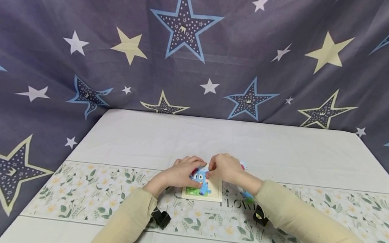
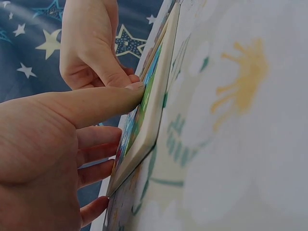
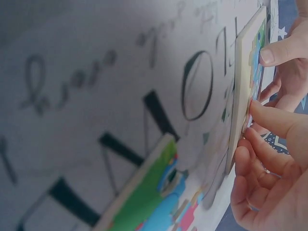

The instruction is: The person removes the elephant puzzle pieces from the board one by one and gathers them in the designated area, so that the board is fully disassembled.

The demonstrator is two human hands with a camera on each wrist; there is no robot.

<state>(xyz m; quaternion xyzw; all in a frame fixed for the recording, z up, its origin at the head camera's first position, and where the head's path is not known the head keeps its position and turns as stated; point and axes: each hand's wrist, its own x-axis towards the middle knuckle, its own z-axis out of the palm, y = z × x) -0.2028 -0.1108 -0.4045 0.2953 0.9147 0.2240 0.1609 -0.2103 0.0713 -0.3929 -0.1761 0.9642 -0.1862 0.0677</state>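
A small wooden jigsaw board with a pale rim and a blue cartoon figure lies on the table; its right part shows bare wood. My left hand holds the board at its left, thumb resting on the picture, fingers along the edge. Between the thumb and index finger of my right hand is a small puzzle piece, pinched at the board's right part and mostly hidden by the fingers. Another picture piece, green and blue, lies on the cloth to the board's right, partly under the right forearm in the head view.
A floral cloth strip with printed lettering runs across the white table. Black wrist devices sit below both forearms. A dark star-patterned curtain hangs behind the table.
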